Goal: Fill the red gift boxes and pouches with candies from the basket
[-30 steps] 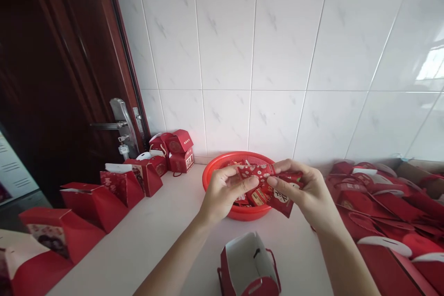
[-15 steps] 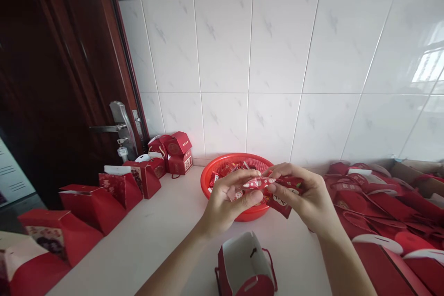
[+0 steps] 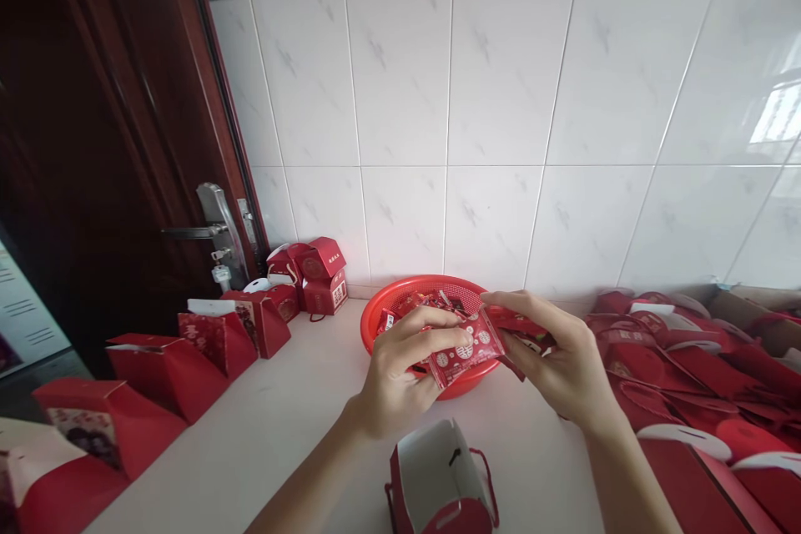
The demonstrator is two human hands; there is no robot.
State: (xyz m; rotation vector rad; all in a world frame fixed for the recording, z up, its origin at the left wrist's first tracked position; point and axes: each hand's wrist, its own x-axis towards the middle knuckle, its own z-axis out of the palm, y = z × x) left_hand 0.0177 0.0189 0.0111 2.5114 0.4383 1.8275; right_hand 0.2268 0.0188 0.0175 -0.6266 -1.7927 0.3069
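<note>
My left hand [image 3: 404, 371] grips a red candy packet [image 3: 466, 346] printed with pale round patterns, its flat face turned up. My right hand [image 3: 560, 359] is closed on dark red packets [image 3: 521, 324], partly hidden behind its fingers; its fingertips are close to the patterned packet's right end. Beneath and behind both hands sits a red plastic basket [image 3: 374, 309] of wrapped sweets [image 3: 431, 300]. Nearer to me, an open red gift box [image 3: 438, 476] with a white inside and a red cord handle stands on the white table.
Along the left edge runs a row of red gift boxes [image 3: 166, 371], with more boxes [image 3: 322, 275] at the wall. A heap of flat red boxes [image 3: 669, 359] covers the right side. The tiled wall [image 3: 494, 83] rises behind, and a dark door [image 3: 125, 100] stands at left.
The patterned packet has turned from edge-on to face up in my left hand, whose fingers now lie over it. My right hand has shifted slightly right, its packets now more hidden.
</note>
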